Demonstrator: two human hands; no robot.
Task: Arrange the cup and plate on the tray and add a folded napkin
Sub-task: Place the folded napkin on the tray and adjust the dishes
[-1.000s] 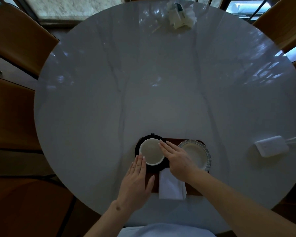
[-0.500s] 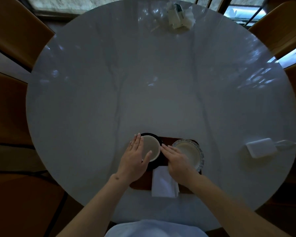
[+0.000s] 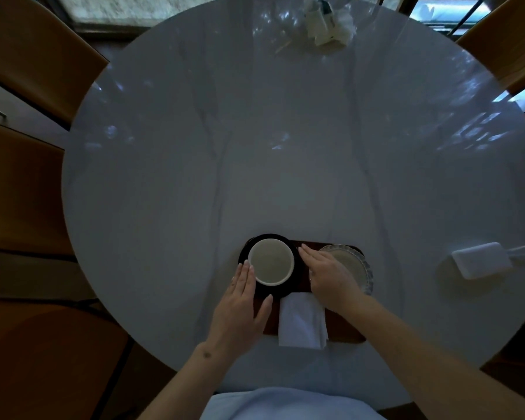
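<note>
Nearest you, at 6 o'clock on the round marble table [image 3: 194, 177], the folded white napkin [image 3: 302, 321] lies on the near edge of the dark wooden tray [image 3: 343, 328], overhanging it toward you. Your left hand [image 3: 240, 307] lies flat with fingers straight and together, fingertips against the 8 o'clock side of the white cup [image 3: 271, 261], thumb spread toward the napkin; it grips nothing. The cup sits on a black saucer [image 3: 294, 286] at the tray's left end. Your right hand [image 3: 328, 274] is likewise flat, fingers extended toward the cup's 3 o'clock side, covering part of the patterned plate [image 3: 359, 268] at the tray's right end. At 3 o'clock lies a white power adapter [image 3: 479, 263]. At 12 o'clock, a crumpled white packet [image 3: 326, 21].
</note>
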